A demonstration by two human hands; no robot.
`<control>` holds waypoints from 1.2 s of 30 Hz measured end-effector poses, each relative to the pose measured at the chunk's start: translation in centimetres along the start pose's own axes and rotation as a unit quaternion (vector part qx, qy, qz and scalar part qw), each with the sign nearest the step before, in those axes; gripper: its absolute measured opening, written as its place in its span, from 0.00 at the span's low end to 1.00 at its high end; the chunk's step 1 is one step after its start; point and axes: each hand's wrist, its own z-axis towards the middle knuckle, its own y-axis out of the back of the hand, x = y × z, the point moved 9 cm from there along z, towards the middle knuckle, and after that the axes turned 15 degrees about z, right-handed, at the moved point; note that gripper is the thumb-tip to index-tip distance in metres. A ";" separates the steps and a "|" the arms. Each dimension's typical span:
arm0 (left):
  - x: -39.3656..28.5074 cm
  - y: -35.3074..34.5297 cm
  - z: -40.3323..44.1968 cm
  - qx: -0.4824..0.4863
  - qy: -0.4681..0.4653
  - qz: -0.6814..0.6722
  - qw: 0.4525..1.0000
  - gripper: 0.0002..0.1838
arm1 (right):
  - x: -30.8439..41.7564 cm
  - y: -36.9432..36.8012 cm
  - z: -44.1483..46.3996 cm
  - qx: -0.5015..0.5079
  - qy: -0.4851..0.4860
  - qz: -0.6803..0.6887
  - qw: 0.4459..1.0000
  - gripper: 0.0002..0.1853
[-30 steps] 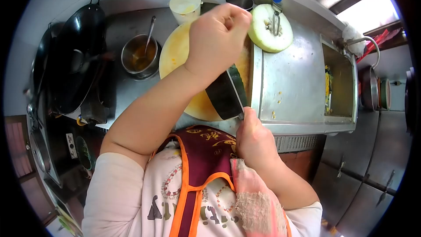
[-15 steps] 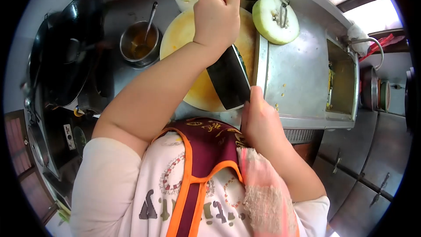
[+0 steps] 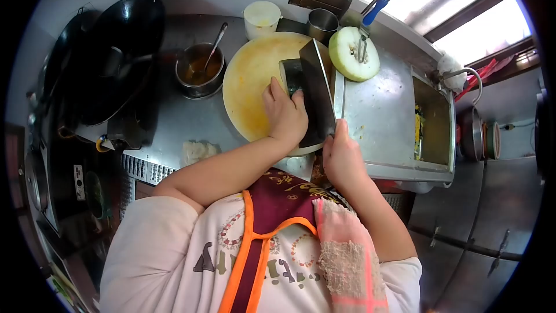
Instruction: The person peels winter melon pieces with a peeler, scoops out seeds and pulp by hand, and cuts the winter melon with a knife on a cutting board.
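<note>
My right hand [image 3: 345, 159] is closed around the handle of a wide, dark cleaver [image 3: 317, 90]. Its blade stands on edge over the right part of a round yellowed chopping board [image 3: 246, 69]. Just left of the blade lies a dark-green-skinned melon piece [image 3: 293, 73], with a pale cut edge. My left hand [image 3: 286, 117] grips the near end of this piece, fingers on its left side and thumb close to the blade. The cleaver hides the piece's right side, so I cannot tell how deep the edge sits.
A cut pale-green melon [image 3: 354, 55] with a blue-handled peeler [image 3: 370, 16] stands behind the board's right side. Left of the board is a metal pot [image 3: 200, 72] of brown liquid with a spoon. A white tub [image 3: 262, 20] and metal cup [image 3: 322, 24] stand behind; a sink [image 3: 434, 122] is at right.
My left hand, raised as a fist above the board, has come down onto the melon piece. The cleaver has turned more upright in my right hand. The head view has shifted.
</note>
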 end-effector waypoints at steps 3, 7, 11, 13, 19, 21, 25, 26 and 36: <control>0.0 -2.1 0.1 0.031 0.029 -0.064 0.997 0.28 | 0.0 0.6 0.3 -0.026 0.021 0.001 0.999 0.11; -2.1 -3.1 1.1 0.008 -0.055 -0.044 0.997 0.25 | -0.6 2.2 1.3 -0.012 -0.066 0.007 0.998 0.10; -2.7 -4.6 2.0 0.015 -0.082 -0.008 0.996 0.24 | -1.5 4.6 0.5 0.055 -0.159 0.039 0.985 0.10; -3.1 -5.1 3.4 0.021 -0.069 -0.012 0.997 0.25 | -1.8 4.8 -0.9 0.078 -0.199 0.040 0.976 0.11; -4.5 -7.2 2.9 0.065 -0.100 -0.062 0.991 0.25 | -4.8 4.5 -1.9 0.033 -0.230 0.059 0.971 0.12; -5.0 -8.3 3.1 0.090 -0.097 -0.069 0.989 0.24 | -6.1 4.0 -2.1 0.011 -0.244 0.076 0.967 0.12; -3.9 -10.9 1.7 0.133 -0.128 -0.009 0.983 0.23 | -9.3 1.8 -1.3 0.015 -0.327 0.156 0.932 0.12; -2.9 -11.4 0.9 0.149 -0.133 -0.001 0.980 0.23 | -10.3 0.8 -1.2 0.027 -0.358 0.179 0.916 0.12; 2.7 -4.6 2.2 0.190 0.005 -0.016 0.982 0.39 | -5.5 1.1 0.7 0.063 -0.181 0.151 0.970 0.10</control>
